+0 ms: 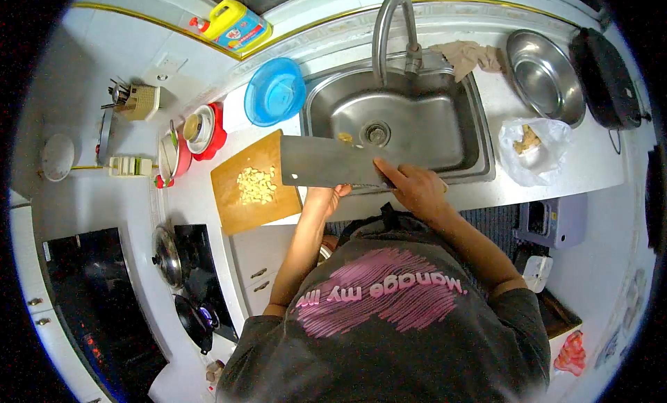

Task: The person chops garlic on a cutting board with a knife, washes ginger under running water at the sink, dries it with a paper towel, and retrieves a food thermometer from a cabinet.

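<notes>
Over steel sink [434, 128], grips broad grey cleaver [337, 165] in right hand [420, 193]; cannot tell grasp of left hand [324, 201]. Already diced: pale pieces [256, 186] on brown wooden board [276, 212]; left: white bit [294, 176] on blade.

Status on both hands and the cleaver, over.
Right hand gripping cleaver over sink and edge of cutting board. Left hand partly hidden by blade. Pale chopped pieces on board.

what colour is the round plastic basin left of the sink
The basin is bright blue; best seen in the head view.
</notes>
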Available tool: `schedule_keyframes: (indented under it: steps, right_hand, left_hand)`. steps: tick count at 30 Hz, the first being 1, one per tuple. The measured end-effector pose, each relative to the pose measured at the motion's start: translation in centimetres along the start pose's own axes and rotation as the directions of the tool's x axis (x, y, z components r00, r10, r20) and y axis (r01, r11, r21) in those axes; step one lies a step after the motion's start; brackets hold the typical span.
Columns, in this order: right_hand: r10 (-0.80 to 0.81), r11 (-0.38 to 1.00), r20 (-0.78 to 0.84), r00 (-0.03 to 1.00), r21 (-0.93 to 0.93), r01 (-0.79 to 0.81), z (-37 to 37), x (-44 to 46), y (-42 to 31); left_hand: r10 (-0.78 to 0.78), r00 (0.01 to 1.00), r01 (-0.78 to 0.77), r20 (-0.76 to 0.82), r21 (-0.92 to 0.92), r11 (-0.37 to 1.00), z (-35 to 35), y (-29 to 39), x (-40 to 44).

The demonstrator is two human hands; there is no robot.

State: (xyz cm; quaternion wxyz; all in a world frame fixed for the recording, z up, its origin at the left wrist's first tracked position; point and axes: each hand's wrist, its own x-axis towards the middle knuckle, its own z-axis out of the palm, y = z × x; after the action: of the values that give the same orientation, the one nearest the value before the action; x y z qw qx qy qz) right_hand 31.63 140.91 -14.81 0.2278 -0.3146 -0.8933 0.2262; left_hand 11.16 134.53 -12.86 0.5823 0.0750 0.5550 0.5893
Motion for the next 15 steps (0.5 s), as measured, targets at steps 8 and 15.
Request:
schedule_keyframes:
  steps: [8, 15]
  right_hand:
    - [0.261, 0.96, -0.059, 0.964, 0.117, -0.253, 1.3, -0.1, 5.3]
    - [-0.004, 1.0, 0.04, 0.999, -0.012, 0.005, -1.4, 0.0, -0.3]
  left_hand:
    - [0.097, 0.985, -0.119, 0.14, 0.152, 0.981, 2.3, 3.1, -2.9]
    - [0.066, 0.995, -0.08, 0.07, 0.213, 0.974, 0.5, 1.0, -2.0]
